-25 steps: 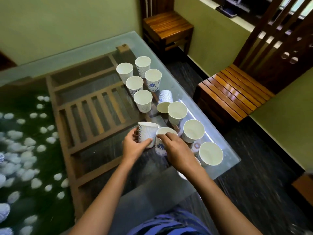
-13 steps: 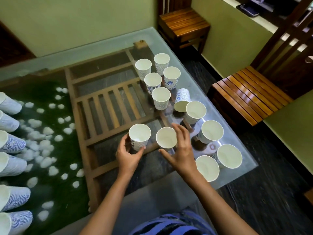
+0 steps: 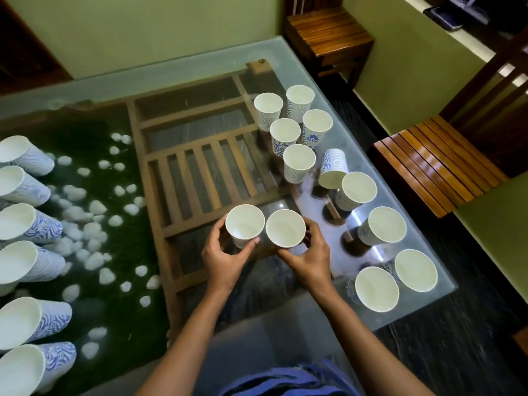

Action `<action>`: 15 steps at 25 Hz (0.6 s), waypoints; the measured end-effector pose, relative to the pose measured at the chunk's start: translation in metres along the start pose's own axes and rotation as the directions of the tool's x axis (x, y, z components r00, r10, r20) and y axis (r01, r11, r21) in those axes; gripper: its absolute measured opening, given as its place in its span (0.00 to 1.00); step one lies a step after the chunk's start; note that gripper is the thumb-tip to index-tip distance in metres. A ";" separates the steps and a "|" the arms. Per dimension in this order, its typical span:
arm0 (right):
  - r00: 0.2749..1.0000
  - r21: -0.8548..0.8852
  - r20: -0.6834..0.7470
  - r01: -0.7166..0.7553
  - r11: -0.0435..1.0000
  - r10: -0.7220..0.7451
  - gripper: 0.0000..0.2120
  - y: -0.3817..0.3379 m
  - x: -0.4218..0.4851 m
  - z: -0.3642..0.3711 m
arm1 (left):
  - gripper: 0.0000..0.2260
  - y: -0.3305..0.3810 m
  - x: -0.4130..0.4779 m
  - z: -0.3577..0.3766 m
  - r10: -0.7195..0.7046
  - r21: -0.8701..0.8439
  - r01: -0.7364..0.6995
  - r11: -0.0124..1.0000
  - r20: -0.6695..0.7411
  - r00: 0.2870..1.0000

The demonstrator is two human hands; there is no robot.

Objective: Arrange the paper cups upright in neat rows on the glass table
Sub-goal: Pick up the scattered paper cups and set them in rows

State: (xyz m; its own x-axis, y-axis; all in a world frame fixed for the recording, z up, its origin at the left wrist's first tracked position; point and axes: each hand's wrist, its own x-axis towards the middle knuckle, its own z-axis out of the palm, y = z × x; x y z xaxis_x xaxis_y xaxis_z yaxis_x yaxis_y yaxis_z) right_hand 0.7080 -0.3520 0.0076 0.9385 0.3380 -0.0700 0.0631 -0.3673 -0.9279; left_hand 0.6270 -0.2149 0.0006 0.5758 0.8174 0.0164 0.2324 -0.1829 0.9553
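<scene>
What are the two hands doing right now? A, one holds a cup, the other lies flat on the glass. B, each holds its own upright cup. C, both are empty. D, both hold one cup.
B: the left hand curls round the left cup and the right hand round the right cup, both cups standing mouth up, side by side.

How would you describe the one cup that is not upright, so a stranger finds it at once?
Start at the right edge of the glass table, where a line of cups runs away from the person. The tipped cup sits midway along it, beside the double row. Only this one lies over, blue-patterned side up.
</scene>
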 end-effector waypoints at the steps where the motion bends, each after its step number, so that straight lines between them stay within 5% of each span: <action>1: 0.999 0.001 0.045 0.026 1.000 -0.026 0.31 -0.004 0.003 0.007 | 0.30 -0.002 0.005 -0.006 -0.014 -0.006 0.014 1.000 -0.026 1.000; 15: 0.889 0.070 0.395 0.222 0.973 -0.231 0.30 -0.104 0.131 0.262 | 0.30 -0.035 0.215 -0.152 -0.212 -0.265 0.084 0.961 -0.504 0.837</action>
State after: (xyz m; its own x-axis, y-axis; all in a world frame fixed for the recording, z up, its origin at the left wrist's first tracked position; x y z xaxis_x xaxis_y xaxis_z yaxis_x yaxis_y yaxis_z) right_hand 0.7360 -0.0428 -0.0010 0.6861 0.7275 0.0082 0.2460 -0.2214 -0.9436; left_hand 0.6237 0.0501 0.0156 0.0376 0.9985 -0.0401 0.0640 0.0377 0.9972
